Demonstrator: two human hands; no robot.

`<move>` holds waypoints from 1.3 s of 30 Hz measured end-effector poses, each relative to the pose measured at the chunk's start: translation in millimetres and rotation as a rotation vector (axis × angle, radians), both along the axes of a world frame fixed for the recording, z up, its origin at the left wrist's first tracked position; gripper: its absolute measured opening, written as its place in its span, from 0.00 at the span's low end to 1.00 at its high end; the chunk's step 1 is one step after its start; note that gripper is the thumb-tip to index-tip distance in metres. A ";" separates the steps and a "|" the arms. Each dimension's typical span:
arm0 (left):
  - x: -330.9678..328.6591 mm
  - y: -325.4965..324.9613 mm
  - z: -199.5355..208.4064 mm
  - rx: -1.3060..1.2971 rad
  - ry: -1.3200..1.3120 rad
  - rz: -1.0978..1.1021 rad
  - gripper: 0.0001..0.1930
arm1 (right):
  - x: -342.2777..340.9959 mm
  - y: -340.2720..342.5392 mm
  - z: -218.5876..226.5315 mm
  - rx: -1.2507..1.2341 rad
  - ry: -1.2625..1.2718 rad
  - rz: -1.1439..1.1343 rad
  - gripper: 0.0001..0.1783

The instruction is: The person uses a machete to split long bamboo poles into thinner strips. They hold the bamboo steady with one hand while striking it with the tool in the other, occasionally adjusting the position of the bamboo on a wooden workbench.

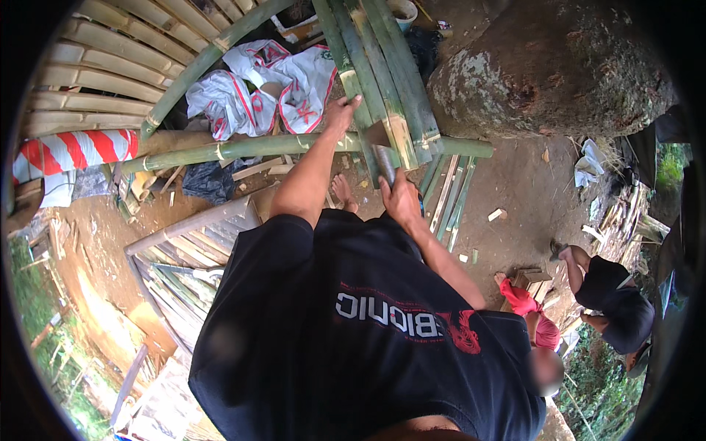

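Several green split bamboo strips (388, 70) lie side by side, running away from me across a horizontal bamboo pole (257, 146). My left hand (342, 115) is closed on the edge of the leftmost bamboo strip (350, 81), partway along it. In my right hand (401, 197) is the grey, rounded handle of a broad-bladed chopping knife (384, 160). Its dark brown blade lies against the near ends of the strips, beside a pale, freshly cut patch. Whether the blade is biting into the bamboo I cannot tell.
A slatted bamboo panel (95, 77) stands at far left, near white sacks (283, 84). A large boulder (551, 73) sits at far right. A wooden frame (158, 242) holds sticks at left. Two people, one in red (540, 327) and one in black (614, 298), are at lower right.
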State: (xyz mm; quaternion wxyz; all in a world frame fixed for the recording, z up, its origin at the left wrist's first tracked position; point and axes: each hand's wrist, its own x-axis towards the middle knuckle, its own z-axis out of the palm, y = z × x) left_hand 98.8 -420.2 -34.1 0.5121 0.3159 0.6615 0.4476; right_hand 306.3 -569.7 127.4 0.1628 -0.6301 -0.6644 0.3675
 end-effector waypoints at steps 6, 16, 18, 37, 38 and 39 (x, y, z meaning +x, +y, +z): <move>2.0 -5.0 26.8 -0.103 -0.028 -0.071 0.21 | -1.3 -11.5 18.4 0.030 -0.004 -0.068 0.20; 5.3 -6.5 38.0 -0.144 -0.008 -0.099 0.23 | 5.5 3.7 -8.5 -0.051 -0.096 -0.008 0.22; -2.9 -11.0 26.6 -0.101 0.179 -0.057 0.25 | 11.1 0.9 30.5 -0.026 0.004 -0.049 0.22; 137.9 -216.9 221.5 -0.218 -0.894 -0.116 0.15 | 50.0 -81.1 77.1 -0.188 0.435 -0.401 0.15; 137.3 -222.3 217.3 -0.233 -0.872 -0.077 0.14 | 52.2 -84.6 65.6 -0.165 0.479 -0.390 0.15; 136.0 -229.5 212.2 -0.247 -0.850 -0.038 0.14 | 52.4 -87.1 58.6 -0.142 0.522 -0.379 0.15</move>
